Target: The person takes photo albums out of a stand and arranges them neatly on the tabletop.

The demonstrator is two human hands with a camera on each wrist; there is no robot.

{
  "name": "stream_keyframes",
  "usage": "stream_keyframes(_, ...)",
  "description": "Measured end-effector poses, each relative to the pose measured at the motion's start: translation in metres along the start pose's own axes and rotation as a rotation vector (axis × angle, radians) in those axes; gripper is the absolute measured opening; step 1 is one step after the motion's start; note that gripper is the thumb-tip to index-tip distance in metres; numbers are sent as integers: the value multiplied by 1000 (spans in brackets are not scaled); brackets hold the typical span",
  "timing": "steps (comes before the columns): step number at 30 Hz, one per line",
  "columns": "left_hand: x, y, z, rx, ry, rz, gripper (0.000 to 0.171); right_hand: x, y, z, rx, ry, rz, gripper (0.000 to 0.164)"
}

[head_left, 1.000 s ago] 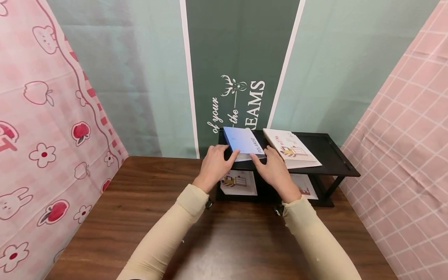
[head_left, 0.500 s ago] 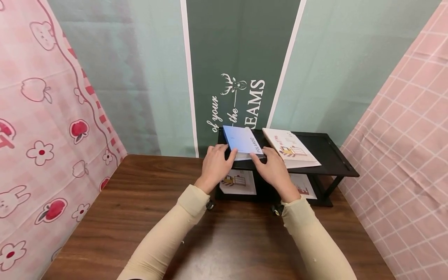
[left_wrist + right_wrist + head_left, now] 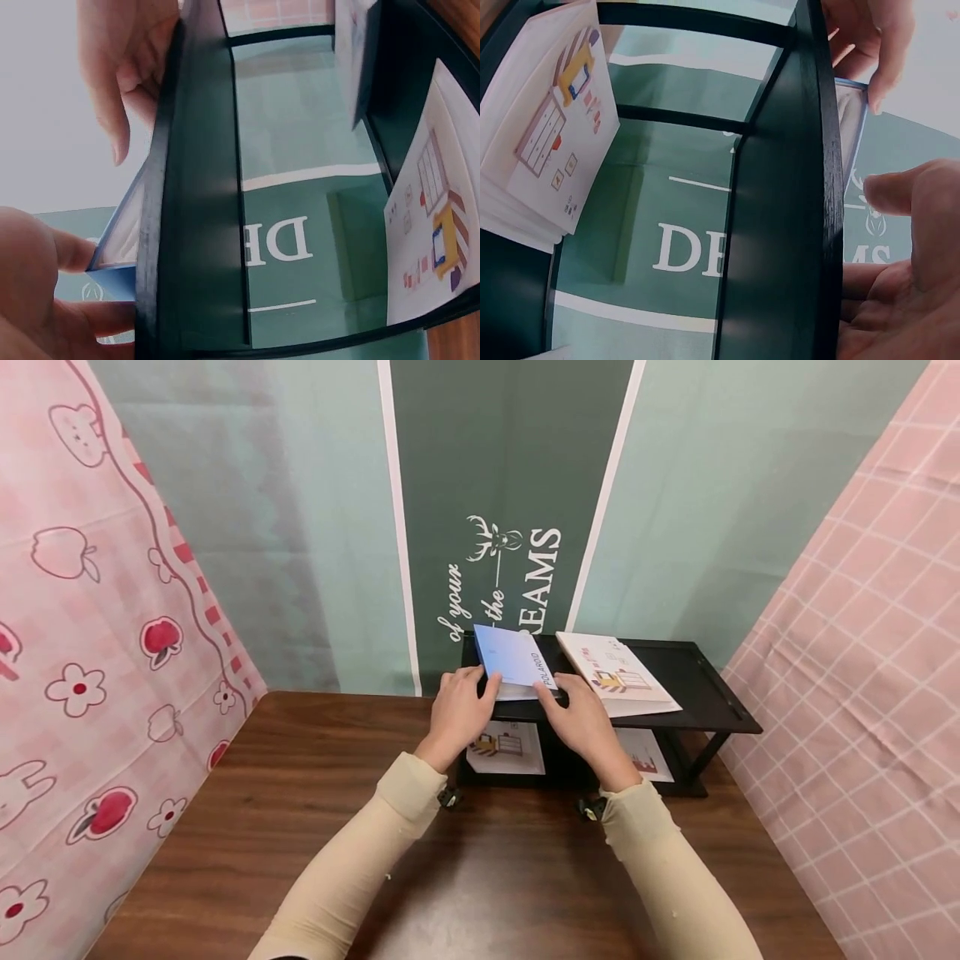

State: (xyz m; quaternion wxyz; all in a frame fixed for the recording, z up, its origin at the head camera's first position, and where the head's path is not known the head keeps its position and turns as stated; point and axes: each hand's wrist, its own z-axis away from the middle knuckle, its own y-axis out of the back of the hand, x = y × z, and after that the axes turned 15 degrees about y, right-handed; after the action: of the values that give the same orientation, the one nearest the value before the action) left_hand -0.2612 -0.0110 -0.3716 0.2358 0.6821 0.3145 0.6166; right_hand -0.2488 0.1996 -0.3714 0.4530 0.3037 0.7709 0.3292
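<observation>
A blue book (image 3: 513,653) marked "POLAROID" lies on the top board of a black two-tier shelf (image 3: 705,689). My left hand (image 3: 459,710) grips its left side, thumb at the near edge. At the book's near right corner, my right hand (image 3: 583,718) holds it with the thumb over the corner and the fingers along the side. The left wrist view shows the left thumb (image 3: 71,251) against the blue corner. In the right wrist view the right thumb (image 3: 889,191) is close to the cover's edge; the shelf hides much of the fingers.
Right of the blue book, a white illustrated book (image 3: 618,675) lies on the top board. Another white illustrated book (image 3: 506,747) and a further white book (image 3: 641,753) are on the lower tier. The shelf stands on a brown wooden table (image 3: 322,777) before a green curtain (image 3: 517,443).
The head view has shifted slightly, moving the whole scene a little left. Both hands stay at the blue book, with only a slight shift at its near right corner.
</observation>
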Motion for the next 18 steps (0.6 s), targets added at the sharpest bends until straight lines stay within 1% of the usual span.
stream_keyframes(4,2,2,2,-32,33,51,63,-1,-1,2,9,0,0,69)
stream_keyframes(7,2,4,2,-53,57,108,65,-2,0,2,10,1,0,69)
stream_keyframes(12,2,8,0,-47,62,218,65,-2,0,5,6,7,-18,71)
stream_keyframes(16,2,11,-1,-61,68,344,63,-3,-1,7,3,11,-32,72)
stream_keyframes(18,2,11,-1,-90,86,453,60,-3,-2,8,6,20,-39,70)
